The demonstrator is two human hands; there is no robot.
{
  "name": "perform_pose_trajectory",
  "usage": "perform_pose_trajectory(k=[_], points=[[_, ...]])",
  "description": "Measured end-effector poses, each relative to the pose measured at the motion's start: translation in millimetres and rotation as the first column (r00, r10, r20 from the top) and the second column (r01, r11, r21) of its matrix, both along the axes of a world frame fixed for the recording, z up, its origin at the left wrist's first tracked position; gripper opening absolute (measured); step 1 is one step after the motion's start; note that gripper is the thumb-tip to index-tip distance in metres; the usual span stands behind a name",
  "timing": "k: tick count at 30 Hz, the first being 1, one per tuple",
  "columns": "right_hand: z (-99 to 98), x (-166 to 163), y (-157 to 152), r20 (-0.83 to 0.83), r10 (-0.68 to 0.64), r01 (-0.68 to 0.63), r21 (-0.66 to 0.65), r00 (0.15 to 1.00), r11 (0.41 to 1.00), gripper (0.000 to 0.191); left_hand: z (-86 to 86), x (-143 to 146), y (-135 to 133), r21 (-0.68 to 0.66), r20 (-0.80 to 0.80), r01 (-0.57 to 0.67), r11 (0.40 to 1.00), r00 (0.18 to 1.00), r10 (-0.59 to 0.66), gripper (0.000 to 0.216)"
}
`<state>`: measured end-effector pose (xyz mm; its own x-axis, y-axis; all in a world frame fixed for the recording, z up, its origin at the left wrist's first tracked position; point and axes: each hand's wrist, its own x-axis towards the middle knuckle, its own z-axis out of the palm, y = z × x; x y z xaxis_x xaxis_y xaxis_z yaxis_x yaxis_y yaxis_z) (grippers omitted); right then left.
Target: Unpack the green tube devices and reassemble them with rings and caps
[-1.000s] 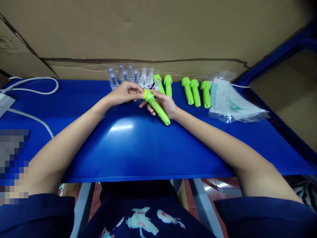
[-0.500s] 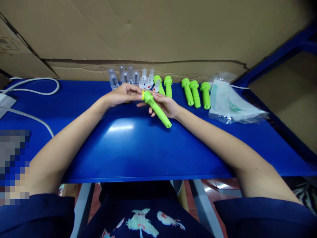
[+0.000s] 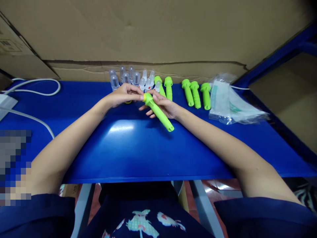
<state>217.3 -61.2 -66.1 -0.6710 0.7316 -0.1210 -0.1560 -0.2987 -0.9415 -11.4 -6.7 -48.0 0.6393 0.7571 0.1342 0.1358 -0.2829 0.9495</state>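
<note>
A lime-green torch-shaped handle (image 3: 161, 115) slants down to the right between my hands, its wide head toward the left. My right hand (image 3: 168, 107) holds it near the head, thumb on top and the other fingers partly behind. At that head sits a yellow ring (image 3: 144, 98), pinched between the thumb and fingers of my left hand (image 3: 123, 94). Part of another yellow ring (image 3: 128, 102) shows on the table below my left hand. Just behind my hands are small clear-domed white pieces (image 3: 149, 84) with red dots.
Clear plastic domes (image 3: 115, 82) stand at the back of the blue table (image 3: 148, 152). Several more green handles (image 3: 195, 94) lie back right, beside plastic bags (image 3: 228, 102). White cables (image 3: 37, 120) run along the left. A cardboard wall (image 3: 148, 33) rises behind.
The green handle and my right hand have shifted slightly right and down. The yellow ring shows less beside the head, with my left fingers still on it.
</note>
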Motion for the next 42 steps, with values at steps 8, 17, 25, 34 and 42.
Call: perform_pose_trajectory(k=[8,17,25,34,42], points=[[-1.8,-0.2,-3.0,0.001,0.035,-0.035,0.086,0.999,0.996,0.032,-3.9,0.9,-0.1,0.021,0.008,0.051,0.998,0.999,-0.051,0.056],[-13.4,-6.1,4.7,-0.096,-0.158,0.172,0.166,0.983,0.971,0.057,-10.3,14.3,-2.3,0.070,0.033,-0.080,0.994,0.996,0.078,0.059],[-16.1,-10.6,6.5,-0.011,-0.306,0.302,0.197,0.952,0.933,0.063,-6.3,16.5,-8.7,0.063,0.017,0.024,0.998,1.000,-0.025,0.071],[-13.7,-12.9,0.5,0.144,-0.359,0.290,0.357,0.922,0.888,0.072,-3.8,11.0,-11.5,-0.030,0.075,0.170,0.985,0.983,-0.168,0.075],[-10.8,-4.6,8.5,0.129,-0.308,0.223,0.442,0.943,0.869,0.054,-8.6,9.3,-9.3,-0.106,0.097,0.089,0.990,0.992,-0.079,0.064]])
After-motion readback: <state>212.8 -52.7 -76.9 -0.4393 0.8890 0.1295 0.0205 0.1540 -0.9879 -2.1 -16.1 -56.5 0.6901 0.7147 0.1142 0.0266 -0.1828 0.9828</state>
